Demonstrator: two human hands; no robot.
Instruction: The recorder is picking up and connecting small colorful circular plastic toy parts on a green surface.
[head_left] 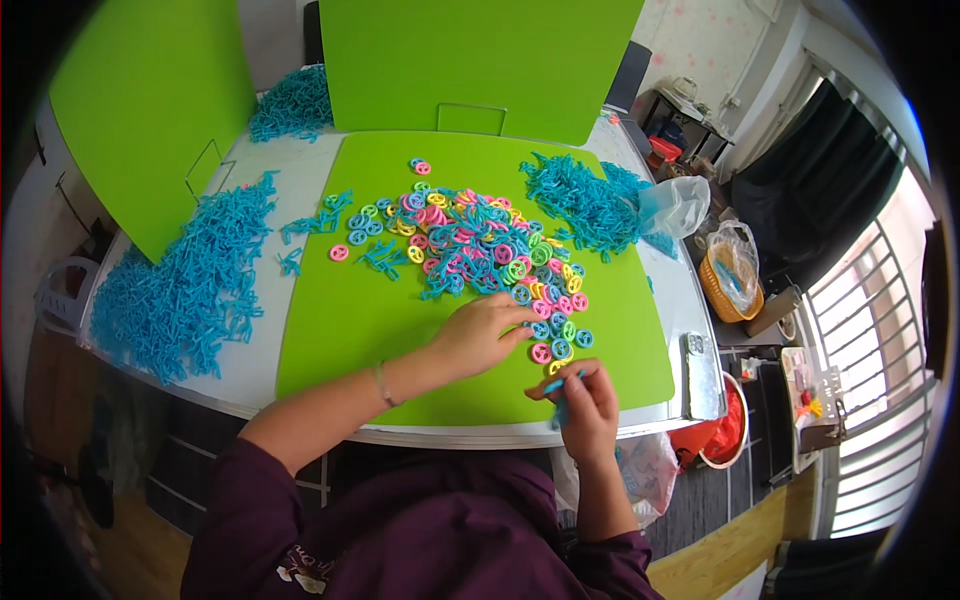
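A mixed heap of small plastic wheels (pixel 515 270) in pink, blue, yellow and green, with turquoise clip-like pieces among them, lies in the middle of the green board (pixel 420 350). My left hand (pixel 485 335) reaches in at the heap's near right edge. Its thumb and fingers are apart, the fingertips close to a pink wheel (pixel 541 309); whether they touch it is unclear. Nearer to me, my right hand (pixel 590 405) is closed around a turquoise clip piece (pixel 561 408), beside a yellow wheel (pixel 557 368) at the lower end of the loose wheels.
Large piles of turquoise pieces lie at the left (pixel 185 290), far left (pixel 292 103) and far right (pixel 580 205). Two upright green boards (pixel 480 60) border the table's back and left. A phone-like silver object (pixel 703 375) rests at the right edge. A clear plastic bag (pixel 675 207) stands by the right pile.
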